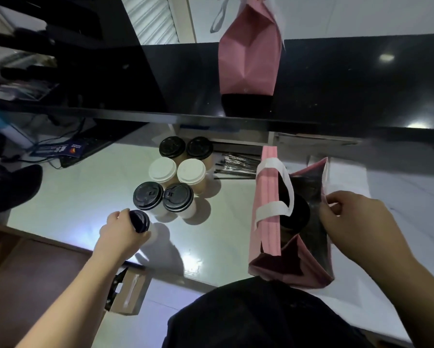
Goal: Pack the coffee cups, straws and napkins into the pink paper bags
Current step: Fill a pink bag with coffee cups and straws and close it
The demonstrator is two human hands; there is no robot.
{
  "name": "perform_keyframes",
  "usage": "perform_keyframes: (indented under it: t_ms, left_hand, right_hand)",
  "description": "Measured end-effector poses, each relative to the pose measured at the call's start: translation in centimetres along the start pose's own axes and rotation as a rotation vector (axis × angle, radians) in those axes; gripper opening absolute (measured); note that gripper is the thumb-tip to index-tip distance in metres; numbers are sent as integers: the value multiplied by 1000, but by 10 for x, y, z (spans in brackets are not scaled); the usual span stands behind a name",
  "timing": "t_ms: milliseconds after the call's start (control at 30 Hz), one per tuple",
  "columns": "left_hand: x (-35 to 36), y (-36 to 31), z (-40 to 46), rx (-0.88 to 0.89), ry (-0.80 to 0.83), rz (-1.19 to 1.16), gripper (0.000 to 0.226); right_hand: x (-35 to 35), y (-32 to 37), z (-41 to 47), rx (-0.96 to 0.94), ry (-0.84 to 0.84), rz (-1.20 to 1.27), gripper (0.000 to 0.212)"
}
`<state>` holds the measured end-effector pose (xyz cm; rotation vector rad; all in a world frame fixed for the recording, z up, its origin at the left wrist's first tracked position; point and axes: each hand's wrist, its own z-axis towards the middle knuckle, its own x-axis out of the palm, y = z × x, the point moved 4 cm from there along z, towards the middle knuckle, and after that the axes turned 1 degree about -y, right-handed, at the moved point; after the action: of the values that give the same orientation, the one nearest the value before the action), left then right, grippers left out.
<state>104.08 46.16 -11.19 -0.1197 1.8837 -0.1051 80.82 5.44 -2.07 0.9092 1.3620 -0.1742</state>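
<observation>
An open pink paper bag (266, 197) with white handles stands on the white counter at the right, and a black-lidded cup (298, 214) sits inside it. My right hand (354, 222) pinches the bag's right rim and holds it open. My left hand (120, 234) grips a tilted black-lidded coffee cup (140, 221) at the counter's left front. Several more cups with black and white lids (175, 172) stand grouped in the middle. A bundle of wrapped straws (238, 164) lies behind the bag. A second pink bag (248, 54) stands on the raised black ledge.
A raised black ledge (336, 84) runs across the back above the counter. A keyboard and cables (67, 151) lie at the back left, with a dark rounded object (15, 189) beside them. A small cardboard box (128, 292) sits below the counter's front edge.
</observation>
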Motion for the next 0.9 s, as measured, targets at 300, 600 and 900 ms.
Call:
perform_keyframes:
  t_ms: [300,600,900]
  left_hand:
    - [4,6,-1,-18,-16,-56,69]
    - [-61,-13,-41,71,-92,4,107]
    - [-172,-134,-134,732,-296,-387,94]
  right_hand:
    - [1,-1,-1,7,13,-4,23]
    - [-4,-5,0,9,20,32,21]
    - [-8,-7,-6,3,10,13,28]
